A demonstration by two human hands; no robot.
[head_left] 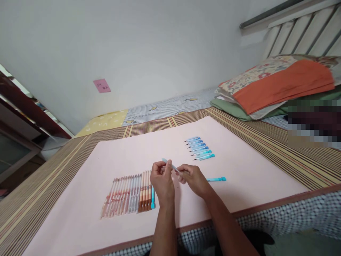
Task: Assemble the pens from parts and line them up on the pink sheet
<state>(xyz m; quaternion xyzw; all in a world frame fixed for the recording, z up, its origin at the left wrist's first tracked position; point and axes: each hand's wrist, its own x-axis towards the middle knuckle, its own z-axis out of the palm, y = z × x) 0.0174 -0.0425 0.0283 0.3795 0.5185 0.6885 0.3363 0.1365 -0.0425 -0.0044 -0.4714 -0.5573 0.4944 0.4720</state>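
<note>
My left hand (163, 179) pinches the upper part of a slim pale stick-like piece (172, 165), which slants down to the right. The fingers of my right hand (192, 177) are closed round its lower end. Left of my hands lies a row of several pens (126, 195), clear and reddish ones first, then brown-and-cream ones, with a blue one (152, 197) at its right end. Several blue pencils with dark tips (201, 147) lie in a column at the back right. A single turquoise pen (217, 179) lies just right of my right hand, partly hidden by it.
A large pale pink sheet (239, 170) covers the striped mat (34, 188). Folded orange and floral cloths (282, 85) are piled at the back right. A pink note (101, 85) is on the wall behind.
</note>
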